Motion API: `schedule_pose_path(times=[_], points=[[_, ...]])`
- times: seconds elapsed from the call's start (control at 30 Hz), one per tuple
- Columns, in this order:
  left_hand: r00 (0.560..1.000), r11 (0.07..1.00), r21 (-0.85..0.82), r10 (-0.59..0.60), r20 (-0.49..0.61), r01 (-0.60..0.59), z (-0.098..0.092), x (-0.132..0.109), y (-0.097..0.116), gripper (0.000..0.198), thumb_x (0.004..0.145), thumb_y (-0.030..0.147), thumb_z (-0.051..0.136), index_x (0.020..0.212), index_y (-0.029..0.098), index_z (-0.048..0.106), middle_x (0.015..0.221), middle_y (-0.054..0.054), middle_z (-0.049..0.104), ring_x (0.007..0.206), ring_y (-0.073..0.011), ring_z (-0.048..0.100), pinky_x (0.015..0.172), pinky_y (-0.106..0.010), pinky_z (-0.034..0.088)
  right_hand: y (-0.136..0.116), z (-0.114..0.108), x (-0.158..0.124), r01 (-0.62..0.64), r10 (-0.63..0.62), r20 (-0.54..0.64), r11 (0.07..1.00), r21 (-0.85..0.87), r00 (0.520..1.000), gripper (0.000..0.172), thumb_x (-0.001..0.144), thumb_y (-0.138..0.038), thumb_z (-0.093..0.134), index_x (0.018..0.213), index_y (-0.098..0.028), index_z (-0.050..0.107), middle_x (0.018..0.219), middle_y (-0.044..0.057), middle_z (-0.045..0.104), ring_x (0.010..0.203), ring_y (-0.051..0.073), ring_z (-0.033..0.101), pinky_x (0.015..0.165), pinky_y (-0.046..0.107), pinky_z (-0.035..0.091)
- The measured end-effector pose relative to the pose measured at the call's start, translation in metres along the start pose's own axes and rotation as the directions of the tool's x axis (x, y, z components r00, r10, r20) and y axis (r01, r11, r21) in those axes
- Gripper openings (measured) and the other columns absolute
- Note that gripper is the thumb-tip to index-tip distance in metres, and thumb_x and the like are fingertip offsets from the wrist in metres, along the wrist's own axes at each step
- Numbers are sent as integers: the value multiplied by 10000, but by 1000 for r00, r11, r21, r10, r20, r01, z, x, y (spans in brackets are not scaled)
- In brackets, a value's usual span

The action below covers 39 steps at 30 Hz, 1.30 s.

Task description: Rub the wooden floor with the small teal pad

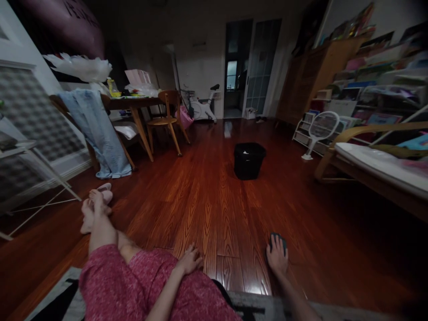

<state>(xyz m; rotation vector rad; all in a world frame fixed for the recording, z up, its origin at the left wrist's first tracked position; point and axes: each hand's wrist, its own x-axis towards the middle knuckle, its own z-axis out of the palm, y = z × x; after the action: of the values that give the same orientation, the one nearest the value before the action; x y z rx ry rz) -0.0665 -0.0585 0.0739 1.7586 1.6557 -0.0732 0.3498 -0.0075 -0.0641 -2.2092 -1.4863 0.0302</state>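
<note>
My left hand [190, 259] lies on the red patterned fabric over my thigh, fingers loosely stretched out and nothing in them. To the right, my right hand [277, 257] rests on the wooden floor [187, 200], its fingers laid over a dark, rounded computer mouse [283, 243]. Most of the mouse is hidden beneath the palm and fingers. My bare legs [103, 232] stretch toward the left, feet crossed beside a pale pink slipper [106, 192].
A black bin [249, 161] stands on the floor ahead. At the left are a chair draped with jeans [100, 129], a table and a wooden chair [167, 118]. A white electric swatter [321, 129] and a wooden-armed seat [377, 165] are at the right. A grey rug [264, 305] lies below me.
</note>
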Motion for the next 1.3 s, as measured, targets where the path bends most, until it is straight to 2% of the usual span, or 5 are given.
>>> schedule_pose_path(times=[0.33, 0.53, 0.73, 1.07, 1.3], points=[[1000, 1000, 2, -8, 10, 8, 2, 4, -4, 651, 926, 544, 441, 1479, 201, 466, 1678, -87, 199, 1514, -261, 258, 1236, -383, 210, -140, 44, -66, 219, -235, 142, 968, 119, 962, 620, 930, -315, 325, 1541, -238, 392, 1591, 67, 418, 1512, 249, 269, 1227, 508, 184], [1000, 1000, -6, -22, -3, 22, 5, 5, -4, 664, 916, 545, 442, 1472, 182, 476, 1674, -90, 213, 1520, -274, 237, 1239, -382, 203, -191, 33, -116, 632, -697, 404, 713, 305, 592, 633, 950, -294, 370, 1576, -262, 284, 1658, 12, 233, 1539, 208, 179, 1250, 493, 180], [1000, 1000, -13, -9, -15, 8, 2, -2, 1, 637, 915, 490, 429, 1467, 176, 474, 1673, -99, 201, 1524, -288, 223, 1249, -424, 173, -148, -4, -88, 691, -846, 404, 522, 499, 347, 587, 986, -375, 394, 1558, -399, 262, 1637, -68, 282, 1517, 184, 254, 1252, 456, 219], [1000, 1000, -22, 0, -9, 0, 0, -1, 2, 670, 906, 484, 449, 1502, 178, 438, 1675, -88, 199, 1526, -301, 210, 1246, -426, 206, 3, -8, -16, 365, -358, 234, 931, 15, 904, 609, 971, -367, 207, 1535, -244, 403, 1590, 70, 419, 1498, 220, 310, 1214, 514, 242], [1000, 1000, 13, -16, 17, 15, 0, 2, 0, 700, 919, 507, 431, 1519, 147, 404, 1684, -111, 136, 1520, -305, 228, 1247, -425, 196, -59, 23, -31, -68, 64, -56, 995, -75, 996, 666, 948, -319, 163, 1533, -90, 385, 1572, 186, 417, 1488, 312, 309, 1189, 578, 227]])
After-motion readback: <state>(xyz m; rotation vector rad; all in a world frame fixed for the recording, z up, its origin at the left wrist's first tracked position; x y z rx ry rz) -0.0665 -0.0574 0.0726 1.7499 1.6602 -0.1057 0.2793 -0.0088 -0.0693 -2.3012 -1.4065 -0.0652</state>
